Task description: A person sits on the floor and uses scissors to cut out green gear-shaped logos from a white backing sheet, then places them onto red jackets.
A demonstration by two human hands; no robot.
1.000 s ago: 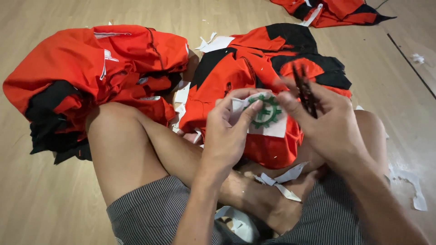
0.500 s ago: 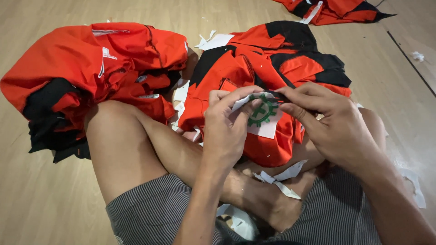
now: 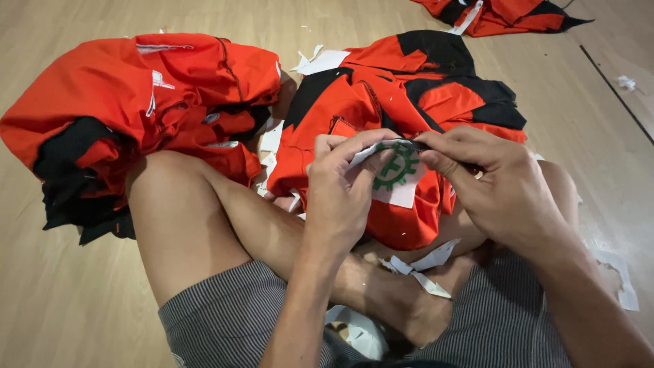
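Right hand dropped from raised to level with left hand; both pinched shut on white patch with green gear, mid-scene, over orange garment on lap.

Just one head-worn cam here, looking steeply down and forward, really close over the hands and crossed legs, floor filling the rest.

I am seeing a white patch with a green gear emblem, tilting upright over my lap, its top edge pinched, orange garment lying at twelve o'clock.
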